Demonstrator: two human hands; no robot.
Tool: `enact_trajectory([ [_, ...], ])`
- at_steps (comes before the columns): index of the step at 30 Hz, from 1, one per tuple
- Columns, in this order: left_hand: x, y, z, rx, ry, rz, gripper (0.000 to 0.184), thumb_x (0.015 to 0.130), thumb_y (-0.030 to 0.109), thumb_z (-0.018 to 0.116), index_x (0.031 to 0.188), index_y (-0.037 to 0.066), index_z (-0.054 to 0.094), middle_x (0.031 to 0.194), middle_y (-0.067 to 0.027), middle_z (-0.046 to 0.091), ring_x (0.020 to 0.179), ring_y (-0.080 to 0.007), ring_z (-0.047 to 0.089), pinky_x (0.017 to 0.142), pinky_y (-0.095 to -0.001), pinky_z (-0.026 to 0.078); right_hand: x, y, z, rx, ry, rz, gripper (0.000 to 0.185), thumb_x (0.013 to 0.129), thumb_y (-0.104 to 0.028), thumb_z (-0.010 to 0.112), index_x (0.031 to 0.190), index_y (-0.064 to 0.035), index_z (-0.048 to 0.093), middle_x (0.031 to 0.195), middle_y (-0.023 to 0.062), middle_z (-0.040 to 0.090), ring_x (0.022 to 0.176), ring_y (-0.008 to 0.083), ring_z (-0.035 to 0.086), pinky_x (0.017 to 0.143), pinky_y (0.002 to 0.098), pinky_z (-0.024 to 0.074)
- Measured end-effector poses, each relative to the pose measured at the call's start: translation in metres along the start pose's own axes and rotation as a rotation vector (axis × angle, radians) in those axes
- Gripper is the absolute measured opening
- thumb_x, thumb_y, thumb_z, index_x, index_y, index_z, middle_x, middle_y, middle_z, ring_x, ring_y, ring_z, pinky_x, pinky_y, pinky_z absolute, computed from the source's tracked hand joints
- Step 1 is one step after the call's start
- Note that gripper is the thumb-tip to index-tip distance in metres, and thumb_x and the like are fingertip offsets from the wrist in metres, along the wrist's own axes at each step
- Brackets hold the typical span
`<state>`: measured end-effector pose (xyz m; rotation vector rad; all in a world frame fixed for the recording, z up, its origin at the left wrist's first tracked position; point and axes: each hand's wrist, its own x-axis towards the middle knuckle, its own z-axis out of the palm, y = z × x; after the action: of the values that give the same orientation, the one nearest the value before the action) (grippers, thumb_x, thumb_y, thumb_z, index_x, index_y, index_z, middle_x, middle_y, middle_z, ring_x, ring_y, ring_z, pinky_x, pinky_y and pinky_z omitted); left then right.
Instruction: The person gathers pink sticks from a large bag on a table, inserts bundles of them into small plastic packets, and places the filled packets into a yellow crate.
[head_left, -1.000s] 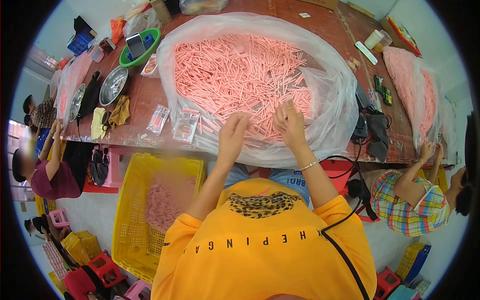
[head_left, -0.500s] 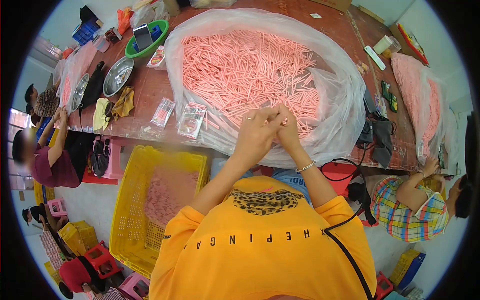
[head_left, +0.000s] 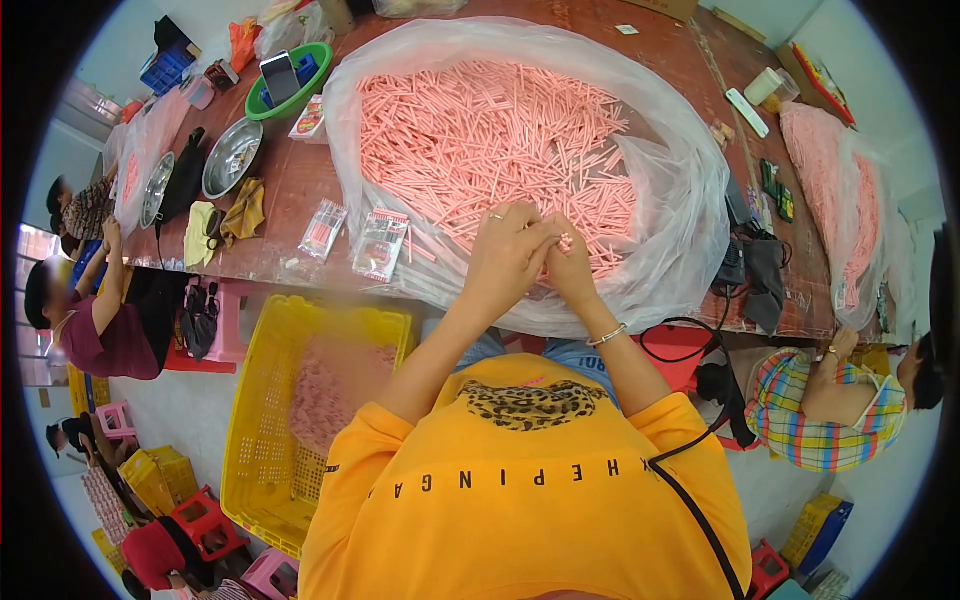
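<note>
A large clear plastic bag (head_left: 685, 160) lies open on the red table, full of thin pink sticks (head_left: 480, 130). Over its near edge my two hands meet. My left hand (head_left: 508, 255) has its fingers bent and laid against the other hand. My right hand (head_left: 570, 265) is closed around a small bunch of pink sticks, whose ends show at the fingers. Two small printed packets, one (head_left: 380, 244) beside the bag and another (head_left: 322, 229) farther left, lie near the table edge.
A yellow crate (head_left: 245, 440) with pink contents stands below the table at left. Metal bowls (head_left: 232, 158) and a green basin (head_left: 322, 58) are on the table's left. Co-workers sit at both sides. A black cable runs along my right arm.
My hands were apart over the sticks a second ago and have come together. Since half a second ago they have shifted only slightly. The co-worker at right has moved their arms.
</note>
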<state>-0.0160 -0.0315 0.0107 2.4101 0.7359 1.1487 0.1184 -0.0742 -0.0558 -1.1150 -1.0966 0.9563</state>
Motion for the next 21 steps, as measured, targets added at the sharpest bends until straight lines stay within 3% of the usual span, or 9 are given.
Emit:
enact_trajectory([
  [5,0.009,-0.007,0.001,-0.07,-0.007,-0.004,0.014,0.079,0.006,0.069,0.092,0.005,0.066,0.09,-0.0098,0.056,0.087,-0.0286,0.055,0.072,-0.0394,0.044,0.002,-0.001,-0.001,-0.075,0.05,0.009,0.006,0.094,-0.008,0.055,0.097,-0.0033,0.057,0.078,-0.0019,0.054,0.074,0.0071,0.049,0.067,0.0243,0.0427],
  [8,0.016,-0.017,-0.005,-0.051,0.212,-0.05,0.014,0.08,0.007,0.07,0.092,0.005,0.064,0.094,-0.0103,0.058,0.089,-0.0289,0.056,0.073,-0.0385,0.045,0.003,-0.026,0.005,-0.017,0.103,0.241,0.01,0.096,-0.013,0.058,0.095,-0.0037,0.06,0.076,-0.0026,0.054,0.073,0.0071,0.049,0.066,0.0253,0.043],
  [11,0.018,-0.028,-0.025,0.069,0.28,-0.074,0.013,0.08,0.008,0.072,0.09,0.003,0.064,0.091,-0.0109,0.061,0.085,-0.0278,0.058,0.074,-0.0369,0.047,0.001,-0.015,-0.003,-0.126,0.107,0.121,0.015,0.097,-0.017,0.06,0.093,-0.0032,0.062,0.077,-0.0022,0.056,0.073,0.0054,0.05,0.064,0.0235,0.0422],
  [13,-0.003,-0.056,-0.055,0.159,0.243,-0.203,0.014,0.08,0.009,0.073,0.089,0.003,0.065,0.088,-0.0111,0.062,0.081,-0.0275,0.059,0.073,-0.0367,0.047,0.003,-0.002,-0.008,-0.247,0.21,0.068,0.015,0.098,-0.016,0.058,0.093,-0.0027,0.063,0.08,-0.0021,0.058,0.072,0.0033,0.049,0.062,0.0208,0.0402],
  [15,-0.037,-0.099,-0.087,0.293,0.245,-0.254,0.013,0.081,0.011,0.074,0.087,0.002,0.066,0.08,-0.0113,0.063,0.075,-0.0265,0.059,0.071,-0.0364,0.047,0.009,0.006,-0.015,-0.117,0.234,0.036,0.02,0.099,-0.02,0.057,0.087,-0.0036,0.062,0.068,-0.0028,0.052,0.059,0.0027,0.045,0.052,0.0196,0.0349],
  [17,-0.067,-0.126,-0.117,0.294,0.205,-0.473,0.02,0.078,0.016,0.077,0.086,0.002,0.065,0.083,-0.013,0.062,0.078,-0.0276,0.059,0.071,-0.037,0.046,0.016,-0.009,-0.035,0.717,0.112,0.402,0.026,0.1,-0.023,0.057,0.078,-0.0085,0.057,0.054,-0.005,0.039,0.045,0.004,0.035,0.041,0.0219,0.0264],
  [21,-0.09,-0.137,-0.141,0.513,0.034,-0.646,0.032,0.072,0.025,0.082,0.081,0.001,0.062,0.087,-0.015,0.061,0.084,-0.031,0.059,0.074,-0.0412,0.047,0.023,-0.012,-0.034,0.591,0.089,0.409,0.031,0.1,-0.024,0.057,0.072,-0.0133,0.05,0.048,-0.0073,0.029,0.037,0.0044,0.025,0.035,0.0236,0.0168],
])
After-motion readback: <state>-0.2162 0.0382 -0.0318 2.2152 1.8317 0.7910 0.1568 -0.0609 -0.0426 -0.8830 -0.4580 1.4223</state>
